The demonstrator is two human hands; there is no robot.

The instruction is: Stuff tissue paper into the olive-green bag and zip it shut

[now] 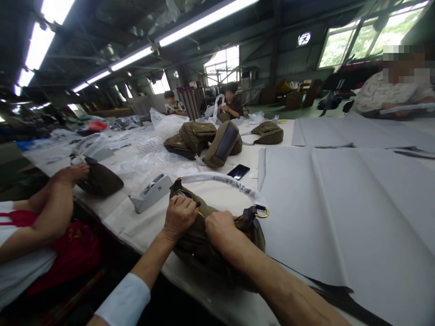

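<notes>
An olive-green handbag (217,267) stands in front of me at the table's near edge. Its strap (224,178), wrapped in clear plastic, arches over the far side, and a gold ring (263,213) shows at the strap's right end. My left hand (181,216) is closed on the bag's top edge, left of the gold zip (201,213). Just right of it, my right hand (222,228) is closed on the top edge by the zip, its fingertips partly hidden. Whether either hand pinches the zip pull cannot be made out.
A grey tape dispenser (152,194) is left of the bag, a phone (239,172) beyond it. Several olive bags (222,144) lie farther back. Grey sheets (340,199) cover the right side. A co-worker's hand (76,173) holds another bag (100,179) on the left.
</notes>
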